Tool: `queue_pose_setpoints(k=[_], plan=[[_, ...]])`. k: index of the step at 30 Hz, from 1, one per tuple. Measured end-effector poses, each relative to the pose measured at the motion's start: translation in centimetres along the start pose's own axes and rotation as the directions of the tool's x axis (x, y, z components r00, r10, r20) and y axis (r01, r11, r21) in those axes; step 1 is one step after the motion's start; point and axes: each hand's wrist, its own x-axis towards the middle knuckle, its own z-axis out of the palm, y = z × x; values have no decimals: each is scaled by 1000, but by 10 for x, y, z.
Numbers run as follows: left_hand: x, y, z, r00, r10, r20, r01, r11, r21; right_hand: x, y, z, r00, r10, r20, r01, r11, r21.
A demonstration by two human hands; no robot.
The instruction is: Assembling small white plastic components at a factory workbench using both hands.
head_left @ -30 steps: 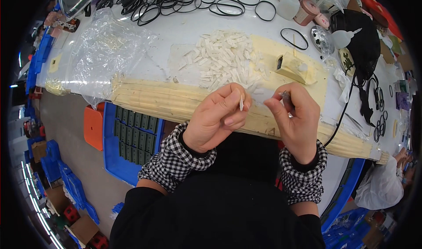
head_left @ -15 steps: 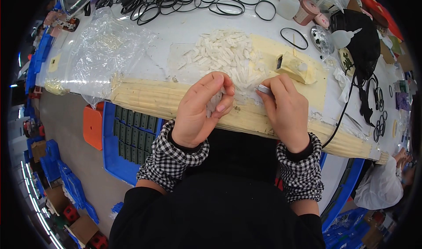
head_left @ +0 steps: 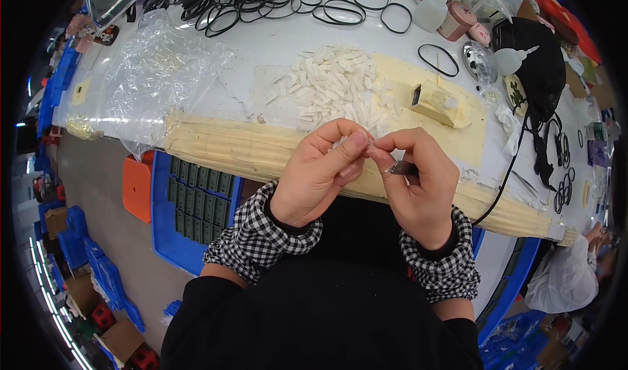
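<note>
My left hand [head_left: 319, 177] is closed, thumb against the bent fingers, with a bit of a small whitish piece [head_left: 339, 142] showing at its fingertips. My right hand [head_left: 424, 188] meets it there, thumb and forefinger pinched at the left fingertips. A small flat metal blade [head_left: 402, 168] lies held in the curl of the right fingers; the rest of it is hidden. Just beyond both hands spreads a heap of small whitish strips [head_left: 333, 85] on the white tabletop. To the right of the heap rests a yellowish tape-wrapped block [head_left: 437, 105] on a yellow sheet [head_left: 472, 134].
Black rubber rings [head_left: 261, 0] pile up at the back. A clear plastic bag [head_left: 160, 69] lies at left. Padding [head_left: 219, 146] covers the table's front edge. A black cable [head_left: 507, 170] hangs at right. Below are a blue crate [head_left: 171, 249] and an orange stool [head_left: 138, 190].
My right hand has moved left from the heap's edge to meet my left hand. The metal blade has shifted from the right fingertips back into the curl of the fingers.
</note>
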Motion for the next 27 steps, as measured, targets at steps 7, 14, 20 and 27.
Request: queue_pose_setpoints(k=[7, 14, 20, 27], plan=[[0, 5, -6, 998, -12, 61, 15, 998, -59, 4, -3, -8, 997, -11, 80, 17, 998, -67], [-2, 10, -3, 991, -82, 110, 85, 996, -21, 1, 8, -4, 987, -76, 140, 122, 928, -353], [-3, 14, -6, 980, -104, 168, 104, 995, 9, 1, 5, -4, 983, -66, 169, 123, 927, -353], [-2, 13, -7, 979, -107, 174, 96, 993, 72, 0, 3, -6, 979, -61, 194, 134, 910, -391]])
